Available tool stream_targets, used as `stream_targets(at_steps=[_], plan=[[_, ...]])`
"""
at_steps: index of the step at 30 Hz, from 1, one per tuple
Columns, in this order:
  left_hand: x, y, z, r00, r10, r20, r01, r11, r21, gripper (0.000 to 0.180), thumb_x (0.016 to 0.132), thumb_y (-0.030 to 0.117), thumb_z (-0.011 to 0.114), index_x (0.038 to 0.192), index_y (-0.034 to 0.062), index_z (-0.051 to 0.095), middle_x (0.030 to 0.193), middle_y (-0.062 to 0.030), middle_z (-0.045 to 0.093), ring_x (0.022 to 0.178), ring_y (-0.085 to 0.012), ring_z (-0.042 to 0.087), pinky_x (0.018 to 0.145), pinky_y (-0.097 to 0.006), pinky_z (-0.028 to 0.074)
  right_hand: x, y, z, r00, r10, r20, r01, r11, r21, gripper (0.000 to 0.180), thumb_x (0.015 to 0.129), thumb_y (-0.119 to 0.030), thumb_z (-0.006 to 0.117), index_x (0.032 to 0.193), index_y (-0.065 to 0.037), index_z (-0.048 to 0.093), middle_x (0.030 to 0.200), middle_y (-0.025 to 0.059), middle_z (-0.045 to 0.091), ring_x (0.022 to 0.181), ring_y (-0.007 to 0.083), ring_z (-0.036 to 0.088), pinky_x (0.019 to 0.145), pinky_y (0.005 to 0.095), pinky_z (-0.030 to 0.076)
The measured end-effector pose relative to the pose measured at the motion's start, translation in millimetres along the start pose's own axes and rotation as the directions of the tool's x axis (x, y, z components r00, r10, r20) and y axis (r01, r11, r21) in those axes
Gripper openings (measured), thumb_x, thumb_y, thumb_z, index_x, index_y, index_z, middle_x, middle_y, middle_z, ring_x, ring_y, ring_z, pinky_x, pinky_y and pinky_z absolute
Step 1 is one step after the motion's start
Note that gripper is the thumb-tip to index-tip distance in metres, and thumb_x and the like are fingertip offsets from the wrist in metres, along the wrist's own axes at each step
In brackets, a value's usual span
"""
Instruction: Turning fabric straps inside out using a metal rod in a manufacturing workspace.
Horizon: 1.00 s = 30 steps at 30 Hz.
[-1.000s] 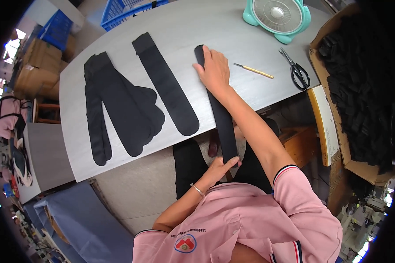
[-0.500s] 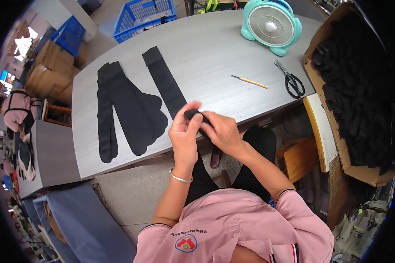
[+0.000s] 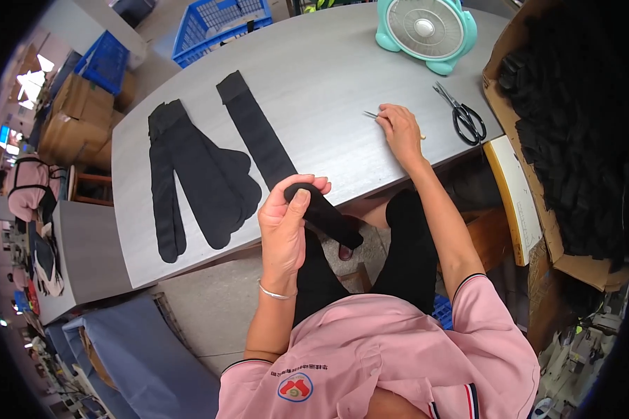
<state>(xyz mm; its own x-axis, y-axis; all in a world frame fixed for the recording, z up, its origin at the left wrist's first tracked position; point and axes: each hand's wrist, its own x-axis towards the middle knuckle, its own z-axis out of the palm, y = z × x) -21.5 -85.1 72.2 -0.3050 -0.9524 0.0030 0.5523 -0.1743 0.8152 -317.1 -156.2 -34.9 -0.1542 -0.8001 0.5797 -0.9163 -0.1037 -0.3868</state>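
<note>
Grey laminate forms the table (image 3: pixel 314 63), the largest surface in view; its near edge runs diagonally from lower left to upper right, just in front of the seated person. A cardboard box (image 3: pixel 573 258) packed with dark fabric stands at the right end, within reach of the right arm, which probably makes it the stock supply. Black stockings (image 3: pixel 196 174) lie flat in an overlapping stack on the left half of the table, with a single stocking (image 3: pixel 255 129) laid straight beside them; the flat layout keeps finished pieces apart from the work zone. A teal desk fan (image 3: pixel 428 31) sits at the far edge, clear of the hands. Black-handled scissors (image 3: pixel 461 115) lie near the right edge, close to the box.

The left hand (image 3: pixel 286 227) is held off the near table edge, above the lap, fingers and thumb closed around a bunched black stocking (image 3: pixel 325 213) whose free end hangs down toward the knees. The right hand (image 3: pixel 402 133) rests on the table, fingers curled onto a thin pencil-like stick (image 3: pixel 372 115); whether it is actually gripped cannot be determined. Bare table extends between the single stocking and the right hand, leaving open room for laying out.
</note>
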Motion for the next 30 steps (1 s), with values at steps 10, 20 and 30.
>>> stream_targets(at_steps=[10, 20, 30], plan=[[-26.5, -3.2, -1.7, 1.000, -0.025, -0.010, 0.025, 0.999, -0.027, 0.021, 0.092, 0.002, 0.066, 0.112, -0.0042, 0.066, 0.106, -0.0164, 0.071, 0.101, -0.0226, 0.068, 0.096, -0.035, 0.052, -45.8, -164.4, -129.2, 0.990, -0.065, 0.123, -0.010, 0.847, 0.532, 0.028, 0.086, -0.003, 0.069, 0.113, -0.009, 0.072, 0.074, 0.0086, 0.061, 0.058, 0.0200, 0.056, 0.054, 0.0301, 0.046], [-61.7, -4.7, 11.0, 0.996, 0.004, 0.085, -0.005, 1.000, 0.018, 0.021, 0.091, -0.001, 0.067, 0.112, -0.0042, 0.068, 0.104, -0.0091, 0.071, 0.094, -0.0115, 0.065, 0.088, -0.024, 0.051, -75.9, -179.6, -165.7, 0.963, -0.267, 0.038, 0.236, 0.903, 0.358, 0.034, 0.080, -0.009, 0.073, 0.113, -0.018, 0.074, 0.068, 0.0010, 0.054, 0.053, 0.0145, 0.055, 0.046, 0.0291, 0.042], [-72.4, -3.7, 9.8, 0.989, -0.072, 0.126, 0.075, 0.997, -0.014, 0.021, 0.091, 0.001, 0.067, 0.112, -0.0045, 0.067, 0.102, -0.0097, 0.071, 0.092, -0.0125, 0.066, 0.086, -0.023, 0.051, -83.5, -179.3, -184.1, 0.949, -0.269, 0.167, 0.158, 0.859, 0.488, 0.035, 0.081, -0.001, 0.073, 0.114, -0.013, 0.074, 0.072, 0.0059, 0.064, 0.058, 0.0168, 0.060, 0.050, 0.0280, 0.046]])
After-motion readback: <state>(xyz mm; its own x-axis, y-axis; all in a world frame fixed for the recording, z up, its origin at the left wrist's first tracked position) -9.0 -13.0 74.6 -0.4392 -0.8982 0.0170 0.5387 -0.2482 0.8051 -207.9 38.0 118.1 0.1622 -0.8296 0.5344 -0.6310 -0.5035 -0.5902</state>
